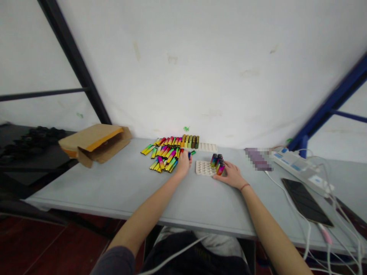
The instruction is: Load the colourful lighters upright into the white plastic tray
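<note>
My left hand (184, 163) is closed around shiny metallic tubes (192, 152), whose red, blue and green ends show past the fingers. How many it grips is hidden. To its right, a white tray (200, 168) with rows of round holes lies on the table, several rainbow tubes (214, 160) standing upright at its right end. My right hand (231, 175) rests there, thumb along the tray's front edge and fingers spread beside the right side. Loose rainbow tubes (162, 152) lie heaped on the left. Behind them a second white tray (208, 147) carries upright tubes (189, 141) at its left.
An open cardboard box (97, 143) lies at the table's back left. On the right are a blurred purple object (258, 158), a white power strip (301, 172), a dark phone (306, 200) and loose white cables (286, 194). A white wall (183, 76) stands behind the table.
</note>
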The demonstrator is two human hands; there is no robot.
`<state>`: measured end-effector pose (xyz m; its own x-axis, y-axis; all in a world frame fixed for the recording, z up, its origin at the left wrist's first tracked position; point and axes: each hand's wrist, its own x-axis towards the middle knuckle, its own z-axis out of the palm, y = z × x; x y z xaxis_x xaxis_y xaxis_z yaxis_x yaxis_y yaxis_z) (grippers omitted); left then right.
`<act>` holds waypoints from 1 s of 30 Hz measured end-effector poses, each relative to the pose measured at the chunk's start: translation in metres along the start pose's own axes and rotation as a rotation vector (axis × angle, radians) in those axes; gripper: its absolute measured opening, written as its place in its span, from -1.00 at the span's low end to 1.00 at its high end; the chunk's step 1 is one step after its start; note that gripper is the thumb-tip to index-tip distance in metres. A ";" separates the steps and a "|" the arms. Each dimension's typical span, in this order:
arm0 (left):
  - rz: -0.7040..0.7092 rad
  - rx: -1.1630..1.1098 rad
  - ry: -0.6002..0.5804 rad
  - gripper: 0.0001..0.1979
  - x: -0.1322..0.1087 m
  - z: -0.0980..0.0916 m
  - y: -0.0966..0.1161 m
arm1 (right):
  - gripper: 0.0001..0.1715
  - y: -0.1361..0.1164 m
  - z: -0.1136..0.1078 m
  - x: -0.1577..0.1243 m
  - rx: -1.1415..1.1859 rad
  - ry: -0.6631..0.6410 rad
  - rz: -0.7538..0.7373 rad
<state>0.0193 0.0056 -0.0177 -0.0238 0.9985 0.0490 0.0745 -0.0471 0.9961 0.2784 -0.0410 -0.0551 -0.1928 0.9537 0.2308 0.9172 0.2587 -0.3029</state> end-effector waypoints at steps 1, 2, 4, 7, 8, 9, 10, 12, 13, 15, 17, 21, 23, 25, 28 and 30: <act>-0.034 -0.040 0.009 -0.47 -0.001 0.001 0.000 | -0.09 0.000 0.000 0.001 -0.008 -0.003 0.007; -0.074 -0.087 0.026 -0.48 -0.001 0.002 0.001 | -0.07 -0.001 0.000 0.002 -0.016 -0.007 0.015; -0.113 -0.137 0.039 -0.48 -0.002 0.004 0.004 | -0.05 -0.001 -0.001 0.004 -0.028 -0.018 0.028; -0.043 -0.135 0.022 -0.55 -0.003 0.008 0.006 | -0.03 -0.002 -0.006 0.007 -0.029 -0.046 0.015; 0.009 -0.117 0.015 -0.62 -0.003 0.009 0.006 | -0.03 -0.003 -0.007 0.009 -0.030 -0.052 0.015; 0.072 -0.089 0.000 -0.69 -0.004 0.010 0.005 | -0.04 -0.003 -0.007 0.010 -0.031 -0.051 0.015; 0.138 -0.049 -0.025 -0.77 -0.005 0.012 0.005 | -0.05 -0.003 -0.008 0.010 -0.029 -0.049 0.015; 0.267 0.059 -0.086 -0.84 -0.008 0.014 0.004 | -0.05 -0.003 -0.007 0.011 -0.024 -0.049 0.011; 0.332 0.114 -0.106 -0.84 -0.010 0.016 0.004 | -0.05 -0.003 -0.007 0.011 -0.022 -0.050 0.012; 0.447 0.207 -0.126 -0.83 -0.013 0.020 0.004 | -0.05 -0.003 -0.005 0.010 -0.017 -0.049 0.018; 0.513 0.254 -0.163 -0.79 -0.016 0.026 0.005 | -0.05 -0.004 -0.005 0.009 -0.014 -0.043 0.025; 0.508 0.284 -0.315 -0.74 -0.018 0.037 0.004 | -0.04 -0.007 -0.005 0.006 -0.011 -0.050 0.046; 0.502 0.323 -0.355 -0.74 -0.017 0.039 0.001 | -0.03 -0.008 -0.007 0.006 -0.011 -0.067 0.050; 0.506 0.372 -0.361 -0.75 -0.015 0.040 -0.001 | -0.02 -0.009 -0.008 0.006 -0.013 -0.078 0.050; 0.525 0.415 -0.353 -0.74 -0.013 0.041 -0.003 | -0.01 -0.010 -0.010 0.005 -0.021 -0.082 0.061; 0.539 0.428 -0.351 -0.71 -0.014 0.042 -0.003 | -0.02 -0.011 -0.010 0.005 -0.027 -0.084 0.068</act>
<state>0.0609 -0.0066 -0.0244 0.4377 0.7942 0.4214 0.3669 -0.5857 0.7227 0.2714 -0.0408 -0.0411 -0.1570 0.9788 0.1316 0.9381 0.1894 -0.2899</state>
